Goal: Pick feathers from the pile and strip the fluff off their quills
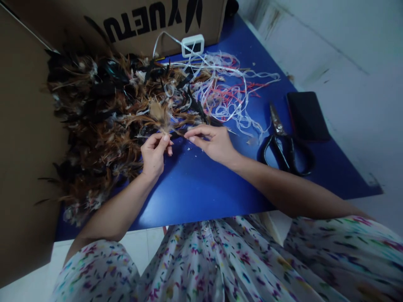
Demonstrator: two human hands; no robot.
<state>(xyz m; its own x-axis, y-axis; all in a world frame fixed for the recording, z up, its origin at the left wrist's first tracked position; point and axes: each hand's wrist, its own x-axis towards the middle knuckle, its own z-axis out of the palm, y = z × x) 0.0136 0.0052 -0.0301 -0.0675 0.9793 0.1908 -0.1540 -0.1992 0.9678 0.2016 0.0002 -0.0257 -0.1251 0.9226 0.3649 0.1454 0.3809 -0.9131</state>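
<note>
Between thumb and fingers, my left hand point(155, 153) pinches the base of some light brown feathers point(160, 113) that fan upward. Just to its right, my right hand point(212, 142) has its thumb and fingertips closed together at a thin brown feather point(179, 133); the exact grip is too small to make out. Beyond both hands and to the left spreads a large heap of brown and black feathers point(97, 138). A tangle of white and red strings point(226, 90) lies beyond my right hand.
Black-handled scissors point(280, 142) rest beside my right forearm, with a dark phone-like slab point(307, 116) past them. A small white-framed device point(192, 45) stands at the back before a cardboard box point(208, 21). More cardboard point(25, 147) borders the left of the blue table point(201, 188).
</note>
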